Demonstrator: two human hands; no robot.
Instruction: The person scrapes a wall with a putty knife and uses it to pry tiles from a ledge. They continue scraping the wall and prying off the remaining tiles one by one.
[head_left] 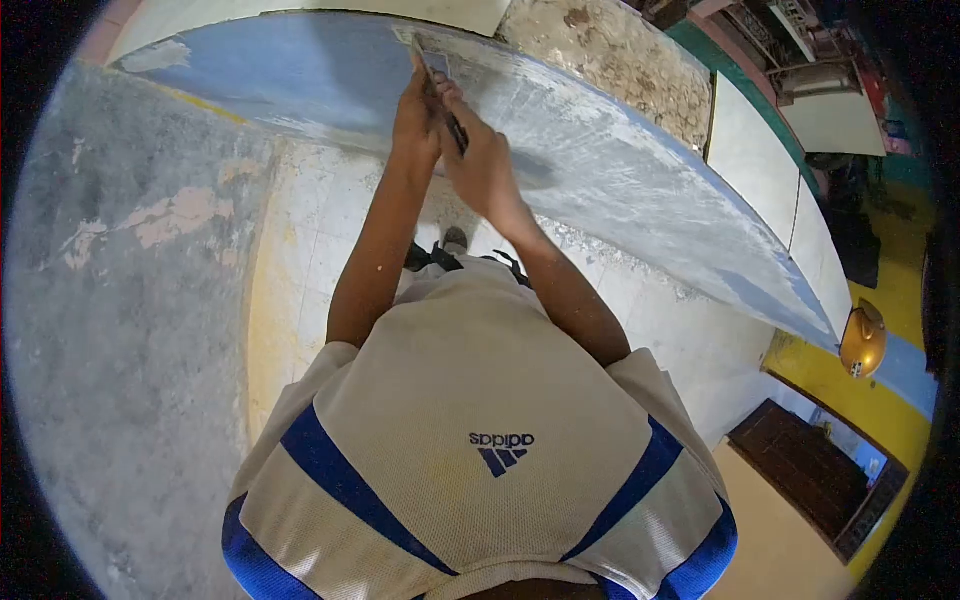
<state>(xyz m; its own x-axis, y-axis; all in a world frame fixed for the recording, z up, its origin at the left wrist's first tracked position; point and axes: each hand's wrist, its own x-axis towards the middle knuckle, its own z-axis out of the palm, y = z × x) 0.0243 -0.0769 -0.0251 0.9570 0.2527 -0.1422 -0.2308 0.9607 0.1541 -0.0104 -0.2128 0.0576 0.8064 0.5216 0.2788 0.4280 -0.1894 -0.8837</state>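
Both hands are raised together against a blue and grey wall surface point(600, 140). My left hand point(415, 118) is closed around a thin, dark-edged tool point(422, 62) whose upper end meets the wall near its top edge. Close beside it on the right, my right hand point(477, 150) is wrapped round a dark handle point(456, 130). Whether the handle and the thin tool are one piece cannot be made out. Left of the hands the surface is blue; to their right it is scraped pale grey.
Above the wall lies a rough brown ledge point(620, 60) with white panels point(755, 155). A gold helmet-like object point(863, 340) sits at the right end. At left stands a grey patchy wall point(130, 260), and white floor tiles point(320, 210) show below.
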